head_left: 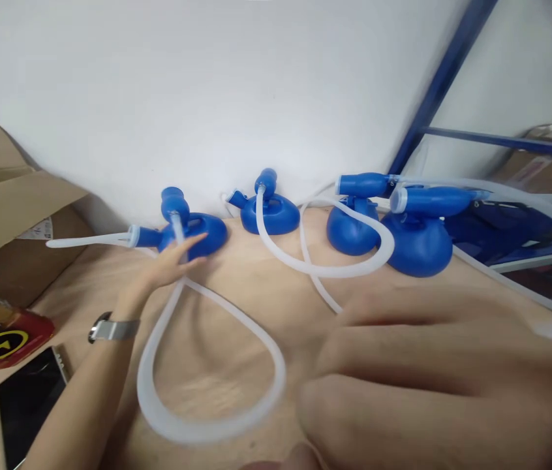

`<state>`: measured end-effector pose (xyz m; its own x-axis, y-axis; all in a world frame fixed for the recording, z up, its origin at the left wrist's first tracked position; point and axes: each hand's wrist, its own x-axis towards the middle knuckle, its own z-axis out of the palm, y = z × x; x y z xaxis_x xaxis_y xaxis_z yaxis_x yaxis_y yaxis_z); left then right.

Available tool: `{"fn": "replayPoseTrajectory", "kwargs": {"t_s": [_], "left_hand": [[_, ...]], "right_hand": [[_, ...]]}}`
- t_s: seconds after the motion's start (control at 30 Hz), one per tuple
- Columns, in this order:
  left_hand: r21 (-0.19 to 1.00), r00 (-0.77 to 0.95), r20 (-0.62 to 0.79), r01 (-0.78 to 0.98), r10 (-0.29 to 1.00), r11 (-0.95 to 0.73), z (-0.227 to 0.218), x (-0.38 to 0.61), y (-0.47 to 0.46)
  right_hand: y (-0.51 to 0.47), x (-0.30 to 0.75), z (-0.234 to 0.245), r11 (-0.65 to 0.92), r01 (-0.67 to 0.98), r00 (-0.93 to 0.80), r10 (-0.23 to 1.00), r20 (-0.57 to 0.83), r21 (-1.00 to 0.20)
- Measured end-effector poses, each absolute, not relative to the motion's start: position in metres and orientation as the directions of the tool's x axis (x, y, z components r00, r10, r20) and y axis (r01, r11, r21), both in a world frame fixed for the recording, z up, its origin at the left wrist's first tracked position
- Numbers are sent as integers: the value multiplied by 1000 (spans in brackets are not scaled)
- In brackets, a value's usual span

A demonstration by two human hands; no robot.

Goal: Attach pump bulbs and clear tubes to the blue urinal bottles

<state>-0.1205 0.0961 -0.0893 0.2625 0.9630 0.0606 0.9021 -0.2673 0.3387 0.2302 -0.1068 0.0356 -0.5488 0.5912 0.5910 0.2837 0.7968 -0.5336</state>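
Left hand (171, 264), fingers pressed together, is touching a squat blue rubber pump bulb (192, 234), nozzle pointing frame-left; right hand (442, 378), blurred, fingers together, is looming lower right.

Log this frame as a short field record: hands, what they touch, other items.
left hand: reaches out, fingertips on the leftmost blue bulb pump; open, not gripping
right hand: close to the camera, blurred, fingers spread flat; hold cannot be told
tube loop: translucent, runs from the leftmost pump, lies on the wooden table
other pumps: three more blue ones along the wall, at
wrist: watch on the left arm
left edge: cardboard box, phone, red packet
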Motion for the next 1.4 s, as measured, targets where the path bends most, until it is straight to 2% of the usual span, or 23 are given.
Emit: {"fn": "replayPoseTrajectory", "kwargs": {"t_s": [0.07,0.1,0.17,0.27,0.37,0.43,0.53,0.6,0.63,0.67,0.77,0.83,0.9,1.0,1.1,1.23,1.3,1.4], "left_hand": [[246,215,163,936,963,-251,-84,-152,101],[192,186,219,954,958,-229,-81,-167,100],[154,76,304,980,950,-128,-74,-193,93],[161,-84,387,987,918,22,-65,-215,81],[230,-146,391,971,909,58,-52,-216,75],[268,-96,332,963,938,4,-37,-205,64],[305,48,192,946,980,-106,-12,-167,23],[285,210,158,926,965,-248,-3,-129,-14],[278,320,74,903,945,-328,-2,-108,-31],[273,426,-80,879,901,-391,-4,-86,-45],[300,537,-284,836,794,-458,-23,-34,-60],[264,568,-465,821,679,-505,-40,-19,-47],[299,535,-467,845,704,-444,-53,-20,-24],[287,362,-494,926,791,-245,-56,-42,11],[217,217,-396,966,892,-139,-49,-73,33],[151,84,-168,987,982,-59,-44,-99,45],[148,133,31,980,991,-137,-47,-101,49],[70,361,314,913,878,-401,-56,-89,53]], "right_hand": [[-96,226,41,823,381,-549,569,612,-422],[-86,224,42,826,421,-576,563,592,-375],[-54,222,37,810,497,-629,583,514,-311],[15,224,10,730,610,-622,682,385,-308],[92,234,-32,558,753,-497,829,255,-349],[134,244,-61,400,793,-376,915,147,-459],[179,254,-94,319,809,-271,948,169,-493],[202,254,-106,275,809,-202,960,193,-519],[212,253,-109,253,808,-167,964,205,-533],[221,250,-111,242,804,-142,965,221,-544],[244,242,-112,280,782,-157,953,258,-557],[251,238,-111,322,769,-208,943,261,-552],[251,236,-110,346,767,-241,936,258,-541],[238,234,-109,382,765,-278,922,268,-518],[210,233,-109,446,742,-350,895,277,-501],[158,233,-106,550,673,-487,833,262,-494],[132,233,-103,601,624,-565,789,243,-500],[104,233,-97,667,567,-648,723,237,-484]]}}
